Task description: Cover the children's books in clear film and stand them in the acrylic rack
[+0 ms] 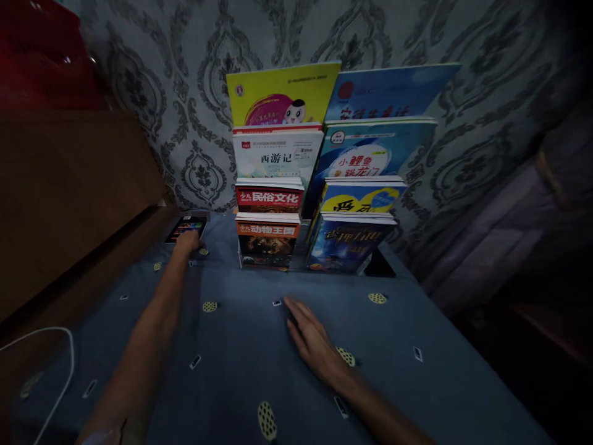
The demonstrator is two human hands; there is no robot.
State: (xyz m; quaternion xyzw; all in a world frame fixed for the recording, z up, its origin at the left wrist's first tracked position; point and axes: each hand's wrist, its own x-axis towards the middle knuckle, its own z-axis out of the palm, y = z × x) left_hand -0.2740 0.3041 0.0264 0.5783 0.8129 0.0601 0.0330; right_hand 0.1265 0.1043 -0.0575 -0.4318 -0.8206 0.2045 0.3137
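My left hand reaches far forward at the left and rests on the near right part of a dark book or flat case; its fingers look curled, but their tips are hard to make out. My right hand lies on the blue patterned tablecloth, fingers stretched out and holding nothing. Beyond it, books stand upright in two tiered columns. An orange-titled book fronts the left column, and a dark blue book fronts the right one.
Patterned wallpaper rises behind the books. A brown wooden box or cabinet stands at the left with a red bag on top. A white cable curves at the lower left. Behind the right column lies a dark flat object.
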